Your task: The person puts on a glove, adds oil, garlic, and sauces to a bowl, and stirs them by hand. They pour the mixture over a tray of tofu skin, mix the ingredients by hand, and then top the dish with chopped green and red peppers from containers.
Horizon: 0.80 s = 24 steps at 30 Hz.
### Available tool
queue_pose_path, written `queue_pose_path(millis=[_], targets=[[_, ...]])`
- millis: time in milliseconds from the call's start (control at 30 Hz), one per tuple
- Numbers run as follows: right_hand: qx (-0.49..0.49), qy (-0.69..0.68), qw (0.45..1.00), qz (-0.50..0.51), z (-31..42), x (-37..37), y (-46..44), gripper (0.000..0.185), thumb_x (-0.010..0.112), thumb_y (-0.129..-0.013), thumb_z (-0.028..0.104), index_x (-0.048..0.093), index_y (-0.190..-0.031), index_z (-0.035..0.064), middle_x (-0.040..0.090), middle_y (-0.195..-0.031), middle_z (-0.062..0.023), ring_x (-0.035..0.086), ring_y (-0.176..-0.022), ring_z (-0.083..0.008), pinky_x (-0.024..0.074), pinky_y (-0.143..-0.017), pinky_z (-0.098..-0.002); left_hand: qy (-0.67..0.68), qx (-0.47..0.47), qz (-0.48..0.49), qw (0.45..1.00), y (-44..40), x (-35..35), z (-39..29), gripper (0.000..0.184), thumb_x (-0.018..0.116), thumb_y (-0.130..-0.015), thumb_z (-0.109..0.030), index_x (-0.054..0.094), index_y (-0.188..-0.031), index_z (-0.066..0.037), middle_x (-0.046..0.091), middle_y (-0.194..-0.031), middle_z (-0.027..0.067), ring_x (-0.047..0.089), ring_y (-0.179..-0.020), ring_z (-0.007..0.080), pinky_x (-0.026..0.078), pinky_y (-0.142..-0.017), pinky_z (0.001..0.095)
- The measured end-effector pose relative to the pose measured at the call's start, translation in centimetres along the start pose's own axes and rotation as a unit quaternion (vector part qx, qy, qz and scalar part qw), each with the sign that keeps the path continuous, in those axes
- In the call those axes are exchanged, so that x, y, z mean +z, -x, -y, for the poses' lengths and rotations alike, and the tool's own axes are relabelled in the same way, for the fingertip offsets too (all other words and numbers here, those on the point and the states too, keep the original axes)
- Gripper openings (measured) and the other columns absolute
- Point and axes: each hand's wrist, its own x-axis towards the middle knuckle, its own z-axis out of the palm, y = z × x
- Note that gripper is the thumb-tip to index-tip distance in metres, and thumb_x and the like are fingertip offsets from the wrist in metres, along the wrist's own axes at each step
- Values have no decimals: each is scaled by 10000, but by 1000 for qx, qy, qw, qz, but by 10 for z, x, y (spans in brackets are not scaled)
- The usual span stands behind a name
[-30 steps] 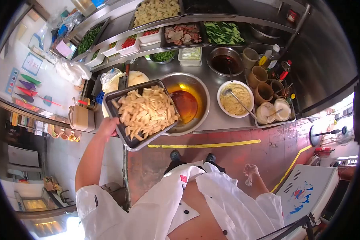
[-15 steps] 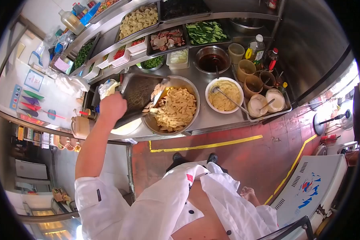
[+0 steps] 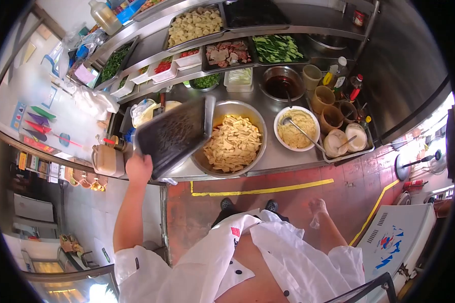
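My left hand grips the lower left corner of a dark metal tray, which is tilted and bare apart from wet marks. Just right of the tray, a steel bowl on the counter holds a heap of pale cut strips. My right hand hangs low on the right, away from the counter, in what looks like a clear glove; its fingers are too indistinct to read. To the right of the steel bowl is a white bowl of yellowish paste with a spoon in it.
Behind sits a bowl of dark liquid. Cups and bottles crowd a tray at the right. Shelves above carry trays of pale cubes, meat and greens. A plastic jug stands left.
The strips went from the tray into the steel bowl. My left hand has drawn the emptied tray back to the left of the bowl.
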Motion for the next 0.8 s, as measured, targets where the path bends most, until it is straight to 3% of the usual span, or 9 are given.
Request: queue_pose_path(millis=[67,133,200,333,433,500,667,733,800], targets=[[-47,53,998,1,81,45,37,221,623,-960,252,676,-1050,58,664,-799,-40,592,-624,-143,479,-552,-305,118,-54,-17,991,23,47,68,245,613,-860,-215,633,-848,29,636,-647,246,681,-621,382,520,-596,490],[-85,60,994,19,153,90,77,250,627,-958,249,674,-1068,29,660,-799,-44,582,-639,-126,475,-561,-296,302,-233,46,923,47,71,102,242,615,-871,-192,642,-800,38,634,-615,185,683,-608,326,499,-563,477],[-122,69,989,39,188,130,89,280,631,-957,245,673,-1087,1,657,-798,-48,573,-655,-109,471,-570,-286,473,-426,83,767,71,112,131,281,598,-890,-242,594,-695,-39,506,-539,55,480,-443,180,372,-426,361],[-194,73,971,115,242,211,113,314,638,-964,255,657,-1144,-1,682,-886,-44,612,-747,-118,507,-683,-263,653,-550,82,514,99,188,142,157,560,-909,-198,555,-787,-99,457,-584,8,395,-413,125,286,-360,285],[-193,79,966,152,249,266,102,280,601,-961,230,674,-1063,-20,703,-931,-79,619,-763,-126,523,-714,-281,665,-580,43,469,81,211,122,163,550,-913,-188,512,-771,-117,403,-593,-3,351,-416,121,256,-366,285],[-421,391,805,147,245,292,86,348,566,-970,271,585,-1272,100,665,-1148,-141,642,-1009,-295,517,-869,-407,702,-539,106,454,85,278,134,183,592,-912,-221,536,-790,-97,456,-620,24,469,-478,152,359,-391,322],[-398,457,788,107,291,345,120,416,540,-956,336,541,-1320,135,587,-1302,-182,554,-1189,-394,437,-1028,-454,653,-624,69,424,50,246,82,345,639,-937,-343,459,-717,-148,378,-592,-8,300,-431,114,216,-376,300],[-365,454,809,82,305,348,97,466,546,-952,377,521,-1345,127,575,-1316,-202,544,-1208,-406,421,-1054,-450,712,-574,208,348,70,234,58,315,641,-943,-389,508,-867,-114,434,-638,26,426,-491,140,353,-406,271],[-411,526,739,87,296,348,39,659,601,-896,497,478,-1396,85,537,-1355,-263,515,-1248,-428,402,-1076,-453,716,-471,360,368,96,228,7,314,657,-940,-384,550,-1057,-114,525,-773,64,607,-674,215,529,-561,345]])
